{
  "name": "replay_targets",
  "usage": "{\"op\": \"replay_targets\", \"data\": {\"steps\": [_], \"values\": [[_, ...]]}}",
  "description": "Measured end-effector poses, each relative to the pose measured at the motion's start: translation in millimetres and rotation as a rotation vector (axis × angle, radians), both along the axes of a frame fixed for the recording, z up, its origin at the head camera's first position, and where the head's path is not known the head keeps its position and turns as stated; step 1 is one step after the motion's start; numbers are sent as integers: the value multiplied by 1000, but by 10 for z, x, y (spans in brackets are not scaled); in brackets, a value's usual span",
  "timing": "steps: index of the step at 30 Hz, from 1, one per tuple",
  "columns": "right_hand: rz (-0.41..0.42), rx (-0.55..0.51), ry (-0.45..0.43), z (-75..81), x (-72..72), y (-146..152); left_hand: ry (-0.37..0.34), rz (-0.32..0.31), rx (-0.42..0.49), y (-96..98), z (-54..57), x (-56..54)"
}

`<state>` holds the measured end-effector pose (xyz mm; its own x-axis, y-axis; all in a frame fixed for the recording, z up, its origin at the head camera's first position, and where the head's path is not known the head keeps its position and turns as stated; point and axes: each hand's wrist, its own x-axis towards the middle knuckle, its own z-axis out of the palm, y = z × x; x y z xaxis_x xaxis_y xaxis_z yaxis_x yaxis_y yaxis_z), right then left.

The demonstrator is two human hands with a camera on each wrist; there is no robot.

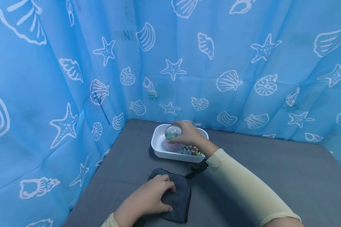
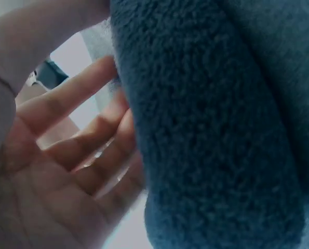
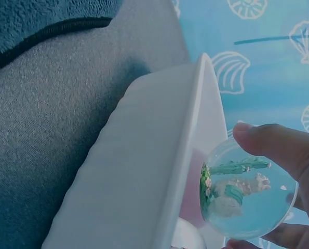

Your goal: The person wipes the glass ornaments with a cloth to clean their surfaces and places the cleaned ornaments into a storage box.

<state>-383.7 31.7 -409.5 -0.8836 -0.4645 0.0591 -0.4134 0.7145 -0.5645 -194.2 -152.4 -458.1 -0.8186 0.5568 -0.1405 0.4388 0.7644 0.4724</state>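
Observation:
A snow globe (image 1: 172,134) with a clear ball and pink base stands in the left part of a white tray (image 1: 157,151). My right hand (image 1: 188,134) grips its clear ball from above. In the right wrist view the thumb and fingers curl round the glass ball (image 3: 247,202), which has a small figure and green plants inside. My left hand (image 1: 150,195) rests on a dark grey cloth (image 1: 179,198) in front of the tray. Its fingers (image 2: 66,98) look loosely extended in the left wrist view, their tips against the fuzzy cloth (image 2: 206,124).
Small colourful figurines (image 1: 196,151) sit in the tray's right part. A black strap-like object (image 1: 199,167) shows by the right wrist. The grey table (image 1: 272,164) backs onto a blue curtain (image 1: 187,91) with white shells and starfish.

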Motion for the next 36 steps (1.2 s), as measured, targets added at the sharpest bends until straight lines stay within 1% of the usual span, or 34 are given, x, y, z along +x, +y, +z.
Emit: {"op": "replay_targets", "data": {"steps": [5, 7, 9, 13, 16, 20, 24, 28, 32, 36], "values": [[12, 49, -3, -26, -35, 11, 98, 25, 50, 5, -13, 41], [8, 62, -1, -36, -39, 9, 119, 35, 62, -2, -25, 49], [4, 70, 0, -38, -40, 4, 114, 40, 61, -6, -35, 49], [4, 90, -1, -27, -40, 6, 72, 46, 40, -2, -41, 28], [16, 112, 13, -9, -32, 15, 55, 47, 28, -1, -40, 8], [24, 128, 30, 22, 28, 51, 50, 37, 6, 1, -45, -8], [5, 121, 46, 70, 154, 137, 55, 23, -13, -1, -60, -5], [-19, 104, 102, 141, 344, 294, 63, 23, 0, -6, -82, 19], [-26, 23, 166, 190, 570, 545, 73, 28, 23, -16, -108, 36], [-21, -35, 222, 185, 791, 859, 82, 29, 32, -33, -144, 38]]}}
